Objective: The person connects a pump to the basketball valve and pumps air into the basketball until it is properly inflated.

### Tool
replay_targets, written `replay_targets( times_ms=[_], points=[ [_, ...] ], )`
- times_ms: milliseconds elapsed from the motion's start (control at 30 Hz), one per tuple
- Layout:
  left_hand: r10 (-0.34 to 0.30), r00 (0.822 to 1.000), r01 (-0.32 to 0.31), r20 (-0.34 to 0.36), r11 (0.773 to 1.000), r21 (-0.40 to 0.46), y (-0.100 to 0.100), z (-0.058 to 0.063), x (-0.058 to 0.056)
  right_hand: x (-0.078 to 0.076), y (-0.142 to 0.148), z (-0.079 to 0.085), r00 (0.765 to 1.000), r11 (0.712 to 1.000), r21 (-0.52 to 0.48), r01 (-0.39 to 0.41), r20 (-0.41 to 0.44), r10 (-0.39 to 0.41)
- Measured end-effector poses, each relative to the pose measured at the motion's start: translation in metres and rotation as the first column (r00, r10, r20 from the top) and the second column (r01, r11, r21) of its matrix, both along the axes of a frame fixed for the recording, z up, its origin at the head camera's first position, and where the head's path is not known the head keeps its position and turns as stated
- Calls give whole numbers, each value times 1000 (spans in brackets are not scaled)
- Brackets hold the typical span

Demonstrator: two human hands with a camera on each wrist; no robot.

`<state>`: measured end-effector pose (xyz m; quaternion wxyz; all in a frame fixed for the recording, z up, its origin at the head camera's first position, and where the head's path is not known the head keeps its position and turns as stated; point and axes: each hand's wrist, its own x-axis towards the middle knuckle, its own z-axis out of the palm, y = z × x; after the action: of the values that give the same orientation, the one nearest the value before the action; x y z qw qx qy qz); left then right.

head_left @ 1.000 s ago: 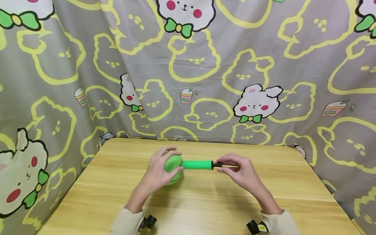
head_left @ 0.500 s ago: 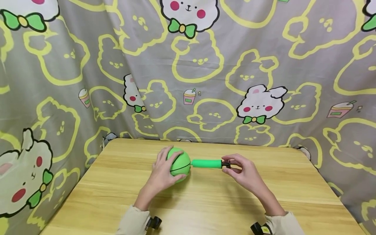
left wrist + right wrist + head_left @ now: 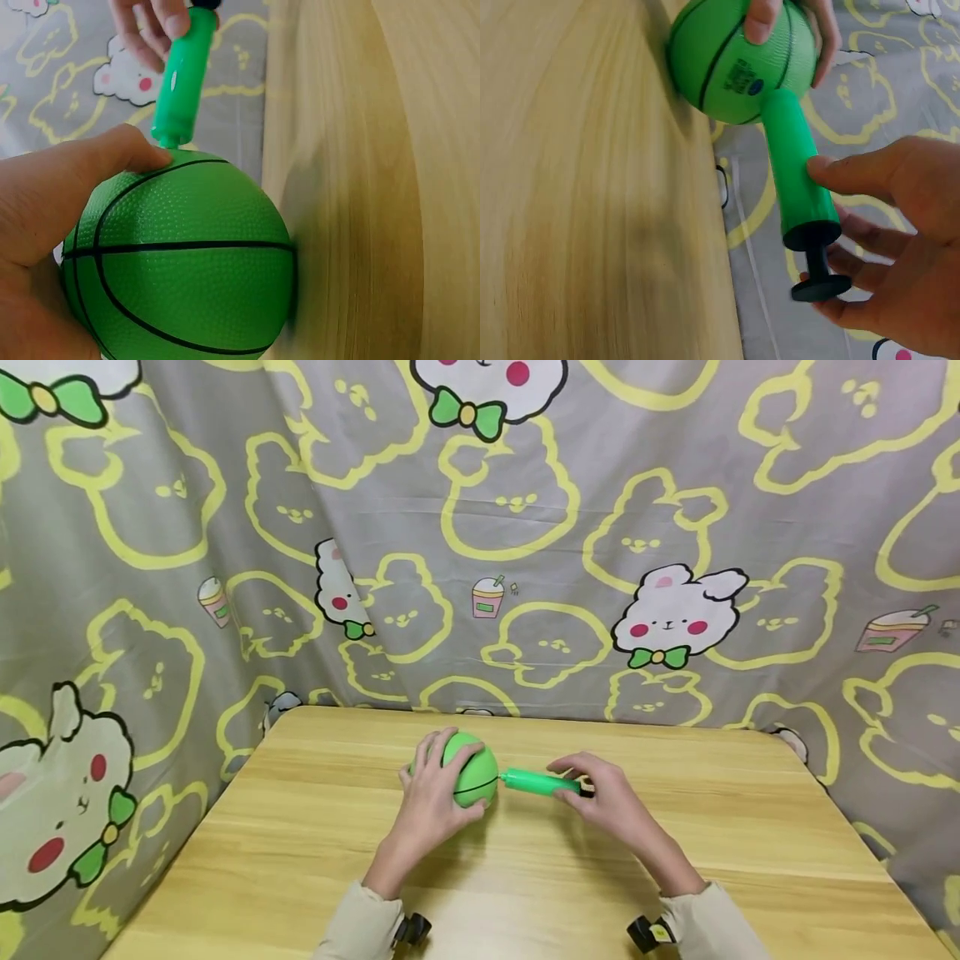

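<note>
A small green basketball (image 3: 477,770) with black lines sits on the wooden table. My left hand (image 3: 432,789) holds it from the left, with fingers spread over the top and the thumb at the near side. A green hand pump (image 3: 540,782) points at the ball's right side, its narrow tip meeting the ball. My right hand (image 3: 611,797) grips the pump's barrel near its black end, thumb on one side and fingers on the other. In the right wrist view the black plunger handle (image 3: 821,288) stands slightly out of the barrel. Where the tip meets the ball is partly hidden.
The wooden table (image 3: 300,843) spreads around both hands. A grey curtain (image 3: 420,510) with yellow outlines and white rabbit heads hangs behind the table and along its sides. Black wrist cameras (image 3: 643,933) sit at both sleeves.
My right hand has shifted from the plunger handle onto the barrel, and the pump's handle end has tilted toward me. The ball, dented-looking a second ago, looks round and sits further right in view.
</note>
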<state>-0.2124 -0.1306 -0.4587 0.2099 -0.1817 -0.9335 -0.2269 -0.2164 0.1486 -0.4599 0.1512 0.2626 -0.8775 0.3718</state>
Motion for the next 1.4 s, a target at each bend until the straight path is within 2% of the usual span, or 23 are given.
replay_targets(
  times_ms=[133, 233, 467, 700, 1033, 1167, 1400],
  points=[
    [20, 1000, -20, -16, 1000, 4, -3, 0, 1, -5, -12, 1, 997, 994, 76, -75, -6, 75],
    [9, 1000, -9, -10, 1000, 8, -3, 1, 2, -6, -18, 0, 994, 990, 92, -109, 4, 109],
    [-11, 1000, 11, 1, 1000, 13, 1, -1, 2, -8, -25, -5, 996, 994, 69, -86, -3, 87],
    [-17, 1000, 17, 3, 1000, 18, 1, -2, 1, -7, -28, -1, 998, 995, 73, -64, -15, 66],
    [-16, 1000, 16, -6, 1000, 14, -5, -3, 2, -15, -49, 1, 989, 981, 121, -150, 15, 149],
    [-4, 1000, 4, -1, 1000, 17, -6, -3, 3, -17, -56, 1, 992, 978, 165, -124, 2, 125],
    [-20, 1000, 20, 16, 1000, 18, -3, -2, 2, -18, -62, 4, 998, 976, 212, -48, -18, 53]
  ],
)
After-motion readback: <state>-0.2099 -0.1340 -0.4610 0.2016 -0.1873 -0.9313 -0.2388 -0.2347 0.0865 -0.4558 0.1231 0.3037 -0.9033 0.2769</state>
